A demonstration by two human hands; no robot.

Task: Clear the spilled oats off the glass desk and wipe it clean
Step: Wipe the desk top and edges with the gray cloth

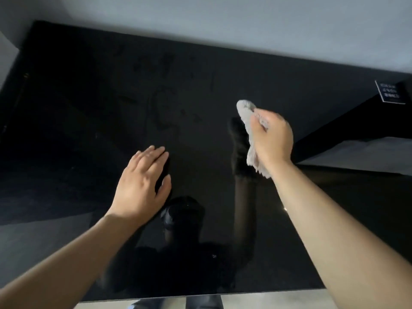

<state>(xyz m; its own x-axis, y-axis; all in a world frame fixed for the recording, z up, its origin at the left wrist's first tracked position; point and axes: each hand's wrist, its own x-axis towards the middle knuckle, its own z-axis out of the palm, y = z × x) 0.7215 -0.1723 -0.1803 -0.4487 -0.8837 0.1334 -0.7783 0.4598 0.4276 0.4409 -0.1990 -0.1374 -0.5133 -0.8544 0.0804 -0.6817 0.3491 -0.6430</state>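
Note:
The black glass desk fills the view and mirrors my arms. My right hand grips a bunched beige cloth right of centre; the cloth sticks out above and below my fist and seems lifted just off the glass. My left hand lies with straight fingers flat on or just over the glass at centre left. Faint wet smears mark the glass beyond my left hand. I see no oats on the surface.
A pale wall runs along the desk's far edge. At far right stands a small black sign with white text. The desk's near edge runs along the bottom, with light floor below.

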